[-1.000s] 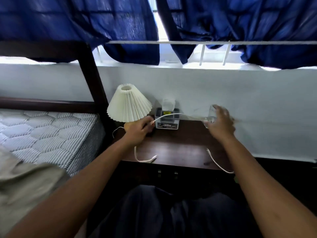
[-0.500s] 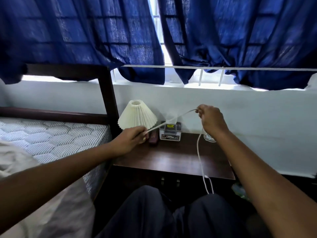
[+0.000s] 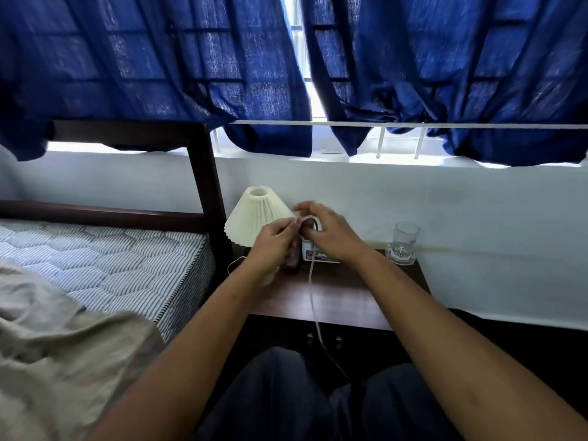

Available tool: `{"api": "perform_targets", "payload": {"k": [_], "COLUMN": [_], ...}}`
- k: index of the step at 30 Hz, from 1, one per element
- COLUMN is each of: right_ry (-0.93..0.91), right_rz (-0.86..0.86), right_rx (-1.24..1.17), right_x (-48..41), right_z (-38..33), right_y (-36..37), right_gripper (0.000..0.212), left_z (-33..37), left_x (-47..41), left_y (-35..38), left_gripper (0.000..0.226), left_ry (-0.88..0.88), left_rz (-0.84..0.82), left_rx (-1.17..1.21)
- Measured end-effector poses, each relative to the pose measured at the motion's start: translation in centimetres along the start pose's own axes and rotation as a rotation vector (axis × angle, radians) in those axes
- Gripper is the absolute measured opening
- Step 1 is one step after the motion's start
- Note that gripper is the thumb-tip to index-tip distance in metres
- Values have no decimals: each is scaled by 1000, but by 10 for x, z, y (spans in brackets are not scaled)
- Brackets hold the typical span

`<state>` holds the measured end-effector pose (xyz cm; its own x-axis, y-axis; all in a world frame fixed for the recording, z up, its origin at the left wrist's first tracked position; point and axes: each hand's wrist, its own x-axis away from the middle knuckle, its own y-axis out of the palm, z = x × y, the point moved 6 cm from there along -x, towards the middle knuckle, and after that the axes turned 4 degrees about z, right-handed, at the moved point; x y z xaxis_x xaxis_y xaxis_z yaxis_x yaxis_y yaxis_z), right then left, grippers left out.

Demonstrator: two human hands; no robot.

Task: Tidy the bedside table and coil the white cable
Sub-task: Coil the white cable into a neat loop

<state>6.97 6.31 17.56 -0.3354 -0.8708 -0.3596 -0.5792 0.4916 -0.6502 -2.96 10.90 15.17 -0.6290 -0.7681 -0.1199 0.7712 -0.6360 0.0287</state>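
The white cable (image 3: pixel 312 281) hangs from between my two hands down across the dark wooden bedside table (image 3: pixel 343 300) and over its front edge toward my lap. My left hand (image 3: pixel 273 243) pinches the cable's upper part with closed fingers. My right hand (image 3: pixel 331 235) is close beside it, fingers curled over a small loop of the cable. Both hands hover above the table's back left, in front of a small white box (image 3: pixel 313 251), mostly hidden.
A pleated cream lamp (image 3: pixel 257 218) stands at the table's back left corner. A clear glass (image 3: pixel 403 243) stands at the back right. A dark small object (image 3: pixel 292 264) lies beside the box. The bed's striped mattress (image 3: pixel 105 265) lies left; the white wall is behind.
My right hand has come left from the glass side to meet my left hand. The cable, earlier stretched between the hands, now forms a small loop with its tail hanging down.
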Motion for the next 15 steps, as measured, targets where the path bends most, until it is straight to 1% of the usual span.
{"api": "perform_targets", "payload": {"k": [1,3,6,9,12,15], "right_ry": [-34,-60,-44,-69,-95,-98], "right_rz": [16,45,97,70,90,139], "right_rx": [-6,60,127,179,135,60], "right_x": [2,6,15,26,35,42], "right_z": [-7,-12,-1,-2,-11,-13], "right_y": [-1,-12,-38,-50,-52,-52], "right_gripper": [28,23,22,22,23,25], "left_z": [0,-2,-2,4,19,36], "left_x": [-4,-7,1,17,31,39], "left_y": [6,12,17,20,24,27], "left_gripper": [26,30,28,31,28,25], "left_ry": [-30,-79,-105,-134,-182,-172], "left_rz": [11,4,-94,-143,-181,-211], "left_rx": [43,97,244,326,414,538]}}
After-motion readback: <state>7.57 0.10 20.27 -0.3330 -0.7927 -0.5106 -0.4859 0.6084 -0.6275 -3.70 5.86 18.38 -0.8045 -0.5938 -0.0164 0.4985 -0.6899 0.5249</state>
